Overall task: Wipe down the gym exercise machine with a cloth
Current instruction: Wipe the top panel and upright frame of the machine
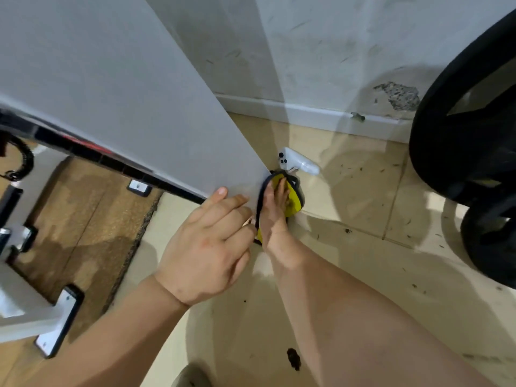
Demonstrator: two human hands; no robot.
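— Why are your two hands so close together at that corner?
— My left hand [206,241] curls round the lower edge of the large white flat panel [125,93] of the machine, with the thumb on its face. I think this is to steady the panel. My right hand [275,210] lies with straight fingers flat on the yellow cloth with black hem [293,199] and presses it against the panel's lower corner. So the cloth is between my palm and the end of the panel, low down near the beige tiled floor [363,261].
— Does the right hand grasp the cloth?
— No, it only pushes it. The fingers are not closed round it.
— Why so low?
— I judge this corner is the part in hand, and a flat palm gives even pressure on a narrow edge.
— How many things do you count?
— One cloth, one panel, two hands. On the floor just behind the cloth is one small white plastic gadget with dark buttons [297,162]. At the right are two black round parts [435,141], a big one above a smaller one. What they are, I cannot tell. At the left I make out three white foot plates with black rims [60,319] by one brown board [83,213].
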